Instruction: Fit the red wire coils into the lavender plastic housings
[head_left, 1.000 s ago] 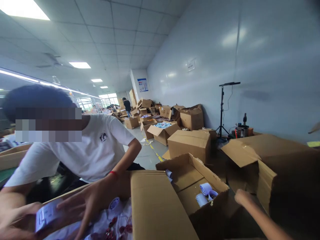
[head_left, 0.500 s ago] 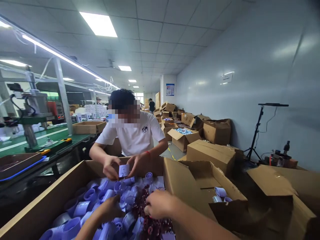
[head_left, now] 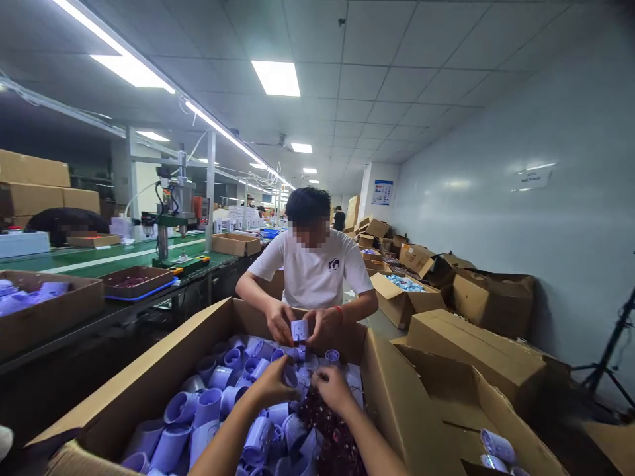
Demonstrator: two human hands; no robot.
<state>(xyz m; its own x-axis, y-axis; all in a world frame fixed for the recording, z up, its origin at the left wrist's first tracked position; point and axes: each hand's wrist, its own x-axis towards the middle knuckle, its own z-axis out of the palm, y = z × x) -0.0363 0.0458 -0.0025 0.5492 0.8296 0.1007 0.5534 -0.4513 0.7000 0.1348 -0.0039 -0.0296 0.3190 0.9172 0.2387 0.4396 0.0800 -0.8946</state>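
Note:
My left hand (head_left: 272, 385) is over the big open carton (head_left: 149, 360), its fingers curled round a lavender plastic cup (head_left: 290, 375). Close by on the right, my right hand (head_left: 333, 389) has its fingertips pinched together; whatever they hold is too small or hidden to make out. Below it lies a heap of small dark red parts (head_left: 337, 439). Many lavender cups (head_left: 208, 404) fill the carton's left and middle, lying at all angles. Across the carton, a co-worker in a white T-shirt (head_left: 317, 274) holds another lavender cup (head_left: 299, 330) in both hands.
To the right, a second open carton (head_left: 461, 396) holds a few lavender cups (head_left: 497, 446). At left runs a green workbench (head_left: 133, 254) with a press machine (head_left: 171, 211) and a tray of red parts (head_left: 136, 281). More cartons (head_left: 491, 294) line the wall.
My view has swung left, bringing the workbench into sight. My right hand has moved from beside the cartons into the big carton over the red parts. My left hand has come into view.

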